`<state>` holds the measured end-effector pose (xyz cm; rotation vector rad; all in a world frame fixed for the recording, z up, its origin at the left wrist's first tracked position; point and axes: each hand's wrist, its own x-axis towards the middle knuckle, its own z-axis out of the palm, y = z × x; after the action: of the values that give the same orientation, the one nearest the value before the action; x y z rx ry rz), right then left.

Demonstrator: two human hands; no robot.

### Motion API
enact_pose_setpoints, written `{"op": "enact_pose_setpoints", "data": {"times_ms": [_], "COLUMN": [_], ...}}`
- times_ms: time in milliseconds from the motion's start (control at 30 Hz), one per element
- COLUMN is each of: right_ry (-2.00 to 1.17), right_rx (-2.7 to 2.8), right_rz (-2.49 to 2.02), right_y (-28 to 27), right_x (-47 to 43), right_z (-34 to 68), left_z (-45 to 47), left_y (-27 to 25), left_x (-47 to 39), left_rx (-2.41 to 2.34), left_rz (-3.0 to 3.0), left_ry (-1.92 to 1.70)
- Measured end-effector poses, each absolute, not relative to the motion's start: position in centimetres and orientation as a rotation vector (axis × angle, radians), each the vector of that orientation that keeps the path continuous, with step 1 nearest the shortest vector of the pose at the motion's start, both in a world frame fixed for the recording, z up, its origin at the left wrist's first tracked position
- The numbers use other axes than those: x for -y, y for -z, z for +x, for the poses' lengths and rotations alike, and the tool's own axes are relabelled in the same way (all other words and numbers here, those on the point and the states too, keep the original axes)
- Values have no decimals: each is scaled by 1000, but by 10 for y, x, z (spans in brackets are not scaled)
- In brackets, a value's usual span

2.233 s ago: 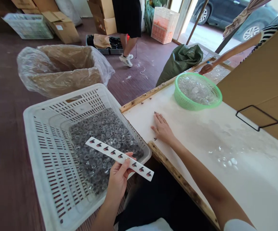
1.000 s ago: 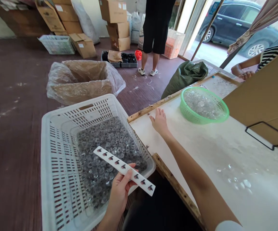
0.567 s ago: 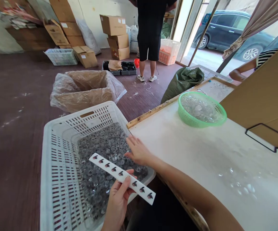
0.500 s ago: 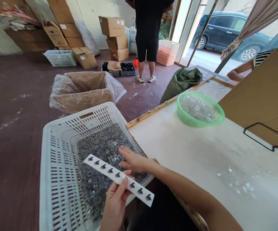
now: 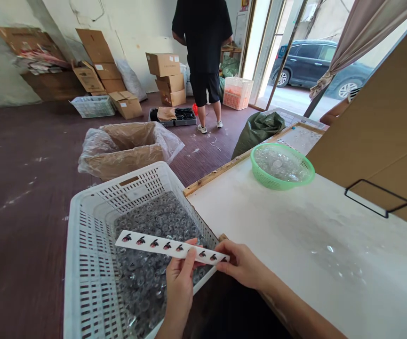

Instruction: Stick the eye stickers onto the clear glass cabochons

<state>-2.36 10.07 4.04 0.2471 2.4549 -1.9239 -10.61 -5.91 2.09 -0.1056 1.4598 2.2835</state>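
A white sticker strip point(image 5: 148, 241) with a row of small dark-and-red printed pictures stretches between my hands. My left hand point(image 5: 182, 273) pinches it right of its middle, thumb on top. At the strip's right end, my right hand point(image 5: 240, 263) has thumb and fingers closed on the edge. Below lies a white plastic basket point(image 5: 93, 207) holding a thick layer of small clear round pieces point(image 5: 147, 282). On the white tabletop point(image 5: 231, 207) to the right sits a green mesh basket point(image 5: 283, 186) full of similar clear pieces point(image 5: 277, 162).
A plastic-lined carton point(image 5: 122, 162) stands beyond the white basket. A green sack point(image 5: 256, 134) leans by the table's wooden edge. Cardboard point(image 5: 372, 141) rises at the right. Loose clear pieces point(image 5: 340, 266) lie on the tabletop. A person in black point(image 5: 203, 56) stands near stacked boxes point(image 5: 168, 80).
My right hand has come from above the clear pieces to the strip's right end and closed on it. The strip lies flatter. The view has tilted up, and the standing person has turned slightly.
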Motion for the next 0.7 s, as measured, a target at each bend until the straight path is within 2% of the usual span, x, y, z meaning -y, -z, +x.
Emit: {"op": "enact_pose_setpoints", "data": {"times_ms": [100, 233, 333, 500, 700], "right_ry": [1884, 2041, 2034, 1736, 1402], "right_rx": [-2590, -2485, -2478, -2893, -3145], "right_rz": [462, 533, 588, 825, 1029], "right_y": [-44, -47, -54, -61, -42], "right_x": [-102, -108, -113, -121, -128], "right_z": [4, 37, 63, 109, 149], "left_z": [-92, -69, -50, -19, 10], "left_y": [-26, -30, -26, -15, -12], "left_x": [42, 31, 25, 5, -23], "left_rx": [-1393, -1201, -1152, -1346, -1363], "left_rz": [-43, 41, 143, 237, 243], "left_ry": [-2256, -2127, -1979, -1895, -1835]}}
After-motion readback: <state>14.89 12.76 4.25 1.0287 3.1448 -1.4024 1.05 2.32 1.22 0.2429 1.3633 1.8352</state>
